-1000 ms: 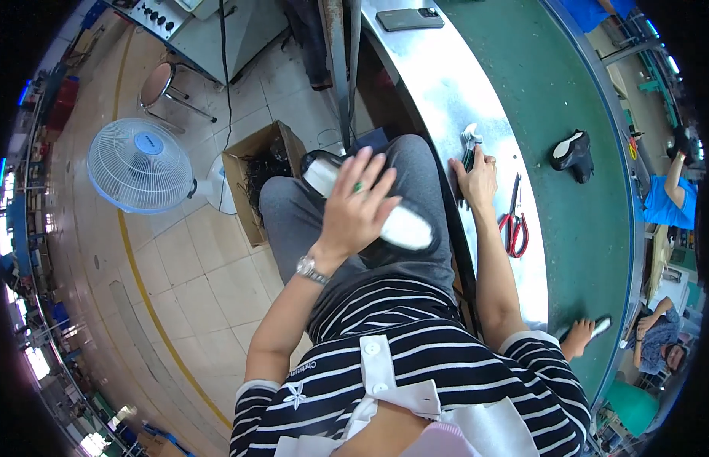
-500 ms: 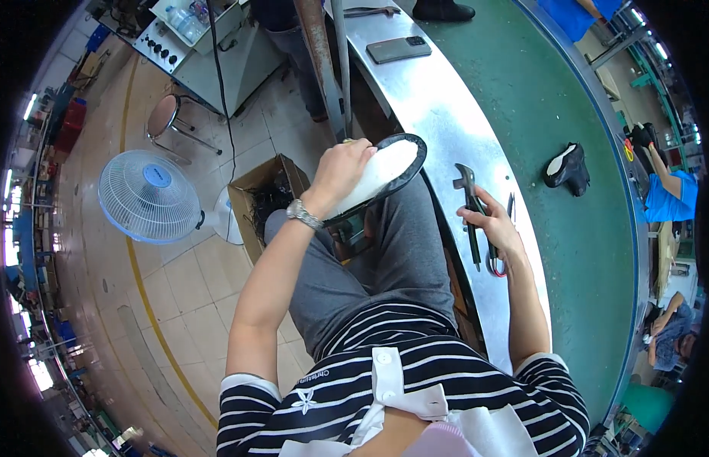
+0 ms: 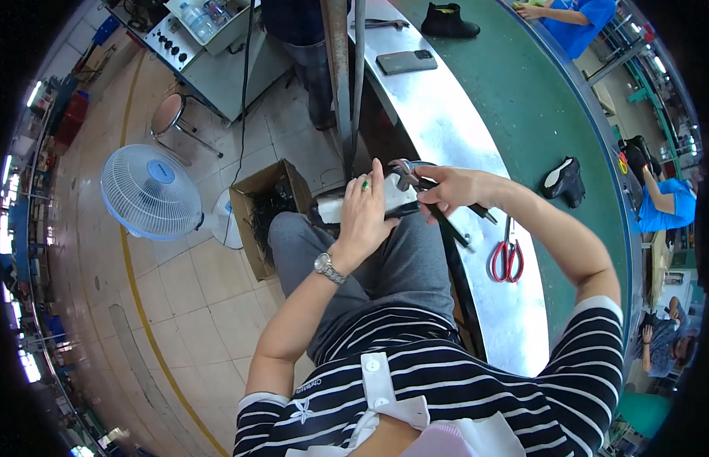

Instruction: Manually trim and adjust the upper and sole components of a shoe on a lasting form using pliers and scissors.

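Your right hand (image 3: 450,189) was curled around one pair of black-handled pincers (image 3: 447,226), thumb and fingers closed on the handles. Your left hand (image 3: 364,217) lay over one black shoe (image 3: 400,196) with a white sole; its fingers were extended close together, with the thumb apart. The shoe was positioned sole up above your lap. The pincer head was at the shoe's right end; whether it gripped the edge could not be determined.

To your right, one metal bench (image 3: 484,316) carried one pair of red-handled scissors (image 3: 507,251) and, farther forward, one smartphone (image 3: 407,62). The green surface (image 3: 590,266) beyond held two items of footwear: one black boot with a pale sole (image 3: 566,183) and one upright black ankle boot (image 3: 449,23).

To your left, the tiled floor (image 3: 179,293) supported one cardboard box (image 3: 298,190) containing black material, one white-and-blue fan (image 3: 151,190) and one round stool (image 3: 168,114).
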A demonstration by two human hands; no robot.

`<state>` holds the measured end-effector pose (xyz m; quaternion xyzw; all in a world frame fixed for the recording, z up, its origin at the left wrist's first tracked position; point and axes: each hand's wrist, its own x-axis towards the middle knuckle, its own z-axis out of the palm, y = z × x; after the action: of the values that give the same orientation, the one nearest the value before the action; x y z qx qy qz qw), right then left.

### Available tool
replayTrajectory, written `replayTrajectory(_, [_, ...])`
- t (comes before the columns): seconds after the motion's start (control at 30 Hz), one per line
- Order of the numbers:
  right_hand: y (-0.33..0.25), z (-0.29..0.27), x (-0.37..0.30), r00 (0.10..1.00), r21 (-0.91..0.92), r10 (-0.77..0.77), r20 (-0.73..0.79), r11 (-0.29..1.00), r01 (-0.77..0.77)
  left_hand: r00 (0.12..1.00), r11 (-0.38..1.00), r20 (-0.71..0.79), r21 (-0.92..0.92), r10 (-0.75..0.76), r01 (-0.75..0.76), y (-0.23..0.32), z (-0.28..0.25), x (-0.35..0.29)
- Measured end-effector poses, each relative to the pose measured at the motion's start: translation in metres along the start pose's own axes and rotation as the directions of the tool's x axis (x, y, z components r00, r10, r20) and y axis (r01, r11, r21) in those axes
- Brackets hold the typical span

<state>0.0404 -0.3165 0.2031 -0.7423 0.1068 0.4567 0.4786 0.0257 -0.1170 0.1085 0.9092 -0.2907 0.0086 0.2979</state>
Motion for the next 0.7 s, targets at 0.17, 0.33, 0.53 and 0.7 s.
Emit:
replayTrajectory(0.17, [0.032,0.046,-0.003,0.938,-0.199,-0.232,-0.259,0.963,0.183,0.998,1.000,-0.062,-0.024,0.004,-0.005,-0.002,0.004,-0.008])
replayTrajectory(0.33, [0.069,0.069,0.004,0.790,-0.372,-0.451,-0.415,0.876,0.305,0.984,0.995,-0.146,-0.002,0.098,-0.100,0.000,0.006,-0.010])
replayTrajectory(0.53, [0.073,0.065,0.006,0.783,-0.363,-0.471,-0.406,0.870,0.335,0.966,0.988,-0.207,0.052,0.155,-0.147,-0.005,0.013,-0.016])
replayTrajectory(0.7, [0.019,0.020,-0.025,0.901,-0.880,-0.392,-0.187,0.473,0.023,0.934,0.952,-0.228,0.201,0.274,-0.230,-0.019,0.024,-0.017])
